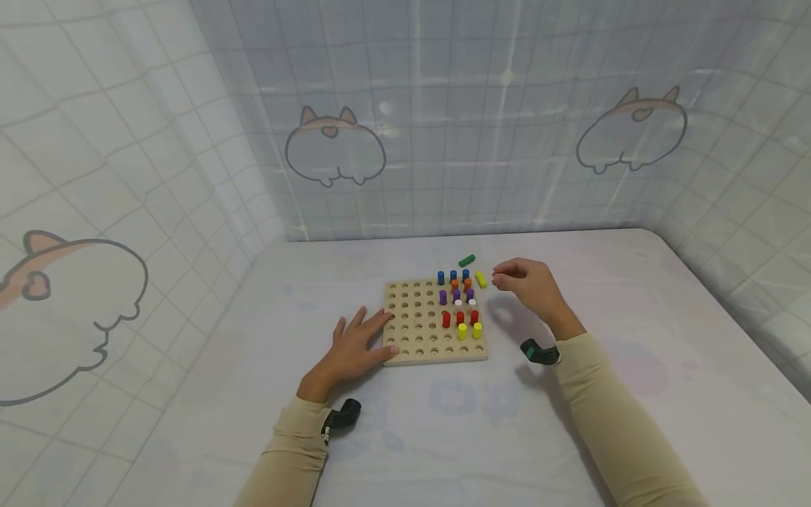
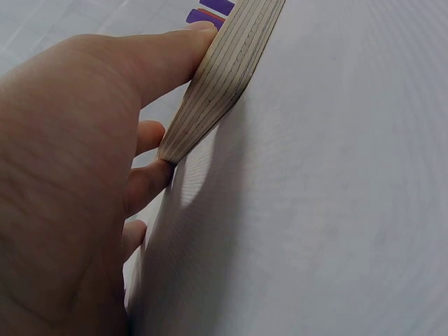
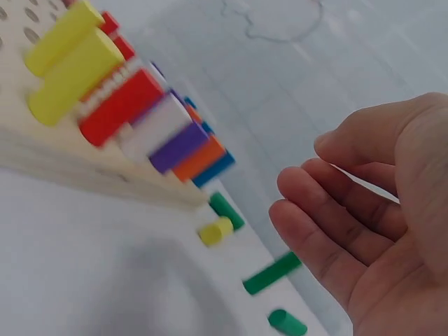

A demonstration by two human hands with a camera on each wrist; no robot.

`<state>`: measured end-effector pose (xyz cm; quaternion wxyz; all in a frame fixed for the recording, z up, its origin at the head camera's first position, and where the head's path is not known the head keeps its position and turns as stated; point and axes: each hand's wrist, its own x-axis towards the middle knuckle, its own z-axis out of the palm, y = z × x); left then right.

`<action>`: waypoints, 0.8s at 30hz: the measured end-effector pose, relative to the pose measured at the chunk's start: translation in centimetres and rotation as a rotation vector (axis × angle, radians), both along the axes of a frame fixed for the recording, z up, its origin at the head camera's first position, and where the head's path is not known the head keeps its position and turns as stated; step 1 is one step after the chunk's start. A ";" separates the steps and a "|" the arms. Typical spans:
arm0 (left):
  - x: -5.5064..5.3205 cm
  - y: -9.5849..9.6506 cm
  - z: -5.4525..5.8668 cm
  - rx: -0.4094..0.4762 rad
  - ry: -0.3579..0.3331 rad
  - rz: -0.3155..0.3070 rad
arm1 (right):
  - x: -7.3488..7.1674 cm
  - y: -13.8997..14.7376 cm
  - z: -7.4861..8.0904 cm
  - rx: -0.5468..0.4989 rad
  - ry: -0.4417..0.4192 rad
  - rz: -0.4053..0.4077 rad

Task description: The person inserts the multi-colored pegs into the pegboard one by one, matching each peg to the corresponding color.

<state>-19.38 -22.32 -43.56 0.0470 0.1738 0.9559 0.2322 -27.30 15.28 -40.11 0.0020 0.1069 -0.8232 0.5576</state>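
Observation:
A wooden pegboard (image 1: 433, 359) lies on the table with upright pegs in its right part. These are blue (image 1: 441, 278), orange (image 1: 468, 284), purple (image 1: 443, 298), white (image 1: 472, 304), red (image 1: 446, 320) and yellow (image 1: 477, 330). My left hand (image 1: 351, 352) rests at the board's left side with fingers spread, its thumb (image 2: 175, 59) touching the board's edge. Beyond the board's right side, my right hand (image 1: 529, 285) hovers with loosely bent fingers. In the right wrist view a gap shows between its thumb and fingers (image 3: 308, 231), with nothing held.
Loose on the table by the board's far right corner lie a yellow peg (image 1: 481, 279) and a green peg (image 1: 467, 260). More green pegs (image 3: 271, 273) show in the right wrist view, near the right hand. Patterned curtains (image 1: 456, 141) stand behind and at both sides.

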 end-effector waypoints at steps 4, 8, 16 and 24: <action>0.0 0.0 0.1 0.002 0.001 -0.003 | -0.7 1.4 -0.7 -0.031 -0.009 -0.039; 0.0 -0.1 0.1 0.001 0.002 -0.006 | -1.4 2.6 -1.4 -0.035 -0.027 -0.090; 0.0 -0.1 0.1 0.002 0.001 -0.003 | -2.4 4.4 -3.0 -0.051 -0.084 -0.177; 0.1 0.0 -0.1 0.003 0.006 -0.001 | -3.2 4.8 -3.5 0.038 -0.102 -0.277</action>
